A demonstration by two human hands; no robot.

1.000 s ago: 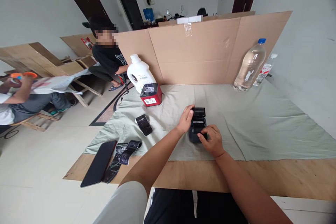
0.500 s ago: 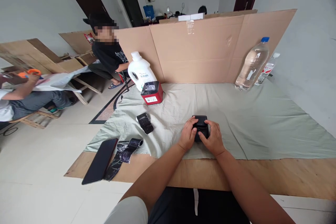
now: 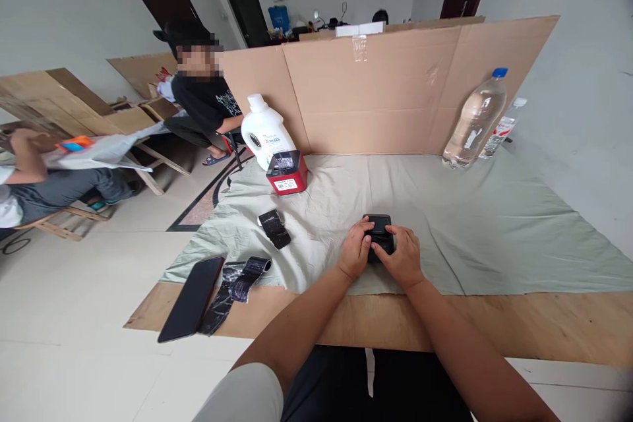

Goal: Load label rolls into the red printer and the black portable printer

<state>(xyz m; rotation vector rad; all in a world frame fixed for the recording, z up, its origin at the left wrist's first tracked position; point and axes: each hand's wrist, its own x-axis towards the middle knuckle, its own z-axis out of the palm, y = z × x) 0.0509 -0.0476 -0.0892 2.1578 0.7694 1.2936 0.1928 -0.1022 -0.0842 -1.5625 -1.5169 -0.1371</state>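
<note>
Both hands press in on a small black box (image 3: 380, 225), which rests on the pale green cloth. My left hand (image 3: 355, 248) closes on its left side, with the thumb at the near edge. From the other side my right hand (image 3: 403, 257) holds it, fingertips on the top right corner and thumb on the lower front. The box's lower part is partly covered by my thumbs, so I cannot tell its exact kind. To the left, a short black curled strip (image 3: 275, 229) lies on the cloth.
A phone-like black slab (image 3: 192, 300) and a longer curled black strip (image 3: 250, 279) lie at the left front. A red and black box (image 3: 287, 182) stands before a white jug (image 3: 267, 128). Water bottles (image 3: 477, 119) lean at the right by a cardboard panel (image 3: 370, 102).
My hands keep nearly the same hold on the black box. At the far left, a seated person's hand has moved away from an orange thing, which now lies on their table.
</note>
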